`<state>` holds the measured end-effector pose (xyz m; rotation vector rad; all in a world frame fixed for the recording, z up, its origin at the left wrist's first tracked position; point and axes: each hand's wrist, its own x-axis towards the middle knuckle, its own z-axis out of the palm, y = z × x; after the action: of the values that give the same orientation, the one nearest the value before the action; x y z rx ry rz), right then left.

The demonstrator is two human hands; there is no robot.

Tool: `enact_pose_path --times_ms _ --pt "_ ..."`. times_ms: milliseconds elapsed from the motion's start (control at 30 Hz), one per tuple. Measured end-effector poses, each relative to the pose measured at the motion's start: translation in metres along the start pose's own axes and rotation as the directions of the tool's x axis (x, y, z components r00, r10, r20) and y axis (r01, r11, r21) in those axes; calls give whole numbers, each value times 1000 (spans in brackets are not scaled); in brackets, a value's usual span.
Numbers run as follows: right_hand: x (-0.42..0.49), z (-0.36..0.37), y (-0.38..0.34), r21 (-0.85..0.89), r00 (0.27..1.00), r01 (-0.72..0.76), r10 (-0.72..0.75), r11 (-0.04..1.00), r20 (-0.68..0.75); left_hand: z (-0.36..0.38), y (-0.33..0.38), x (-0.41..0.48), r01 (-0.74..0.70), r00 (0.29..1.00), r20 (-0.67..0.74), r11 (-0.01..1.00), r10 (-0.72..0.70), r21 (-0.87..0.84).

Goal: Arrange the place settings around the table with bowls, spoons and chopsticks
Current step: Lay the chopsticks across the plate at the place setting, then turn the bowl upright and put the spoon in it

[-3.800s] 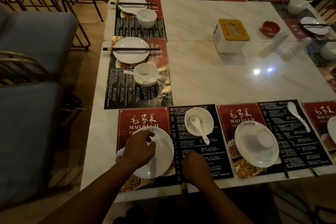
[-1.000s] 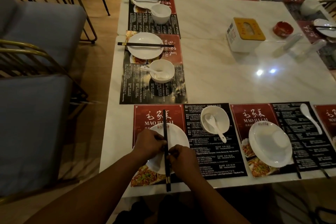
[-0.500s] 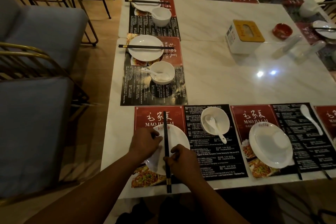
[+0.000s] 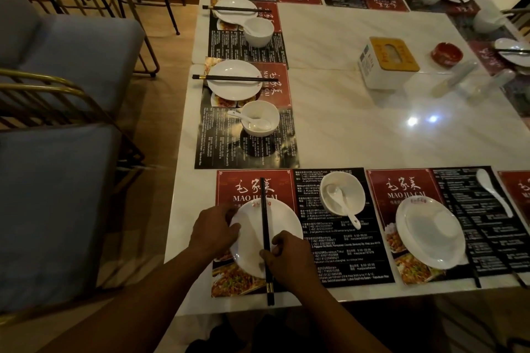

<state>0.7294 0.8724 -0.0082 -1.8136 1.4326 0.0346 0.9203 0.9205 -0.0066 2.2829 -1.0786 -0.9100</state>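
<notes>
Right grip (image 4: 289,255) pinches chopsticks (image 4: 264,221); left grip (image 4: 213,231) holds plate (image 4: 284,221)

Chopsticks (image 4: 264,223) across plate (image 4: 249,241) (near table (image 4: 372,135) edge)

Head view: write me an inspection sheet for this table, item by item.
Surface: white marble table, with printed placemats round its edge.
Job's things: near plate with chopsticks laid across it; bowl holding a spoon to its right; the next setting has a second plate and a loose spoon on the mat.
Clutter: white box with yellow top and red dish mid-table.
Hands: left hand holds the near plate's left rim; right hand pinches the chopsticks near their lower end.
Cables: nothing seen.
Surroundings: cushioned chairs with metal frames on the left.
</notes>
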Motion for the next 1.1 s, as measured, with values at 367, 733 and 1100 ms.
enact_pose_path --times_ms 367,733,1100 --pt "2 -44 35 136 974 -110 134 985 -180 -3 -7 -6 77 997 37 990 -73 -115" --pt "3 -41 36 178 982 -141 161 974 -102 -2 -6 -6 138 989 67 982 -130 -127" --pt "-8 -65 48 117 954 -210 229 971 -195 -2 -2 -1 92 995 -25 995 -93 -33"
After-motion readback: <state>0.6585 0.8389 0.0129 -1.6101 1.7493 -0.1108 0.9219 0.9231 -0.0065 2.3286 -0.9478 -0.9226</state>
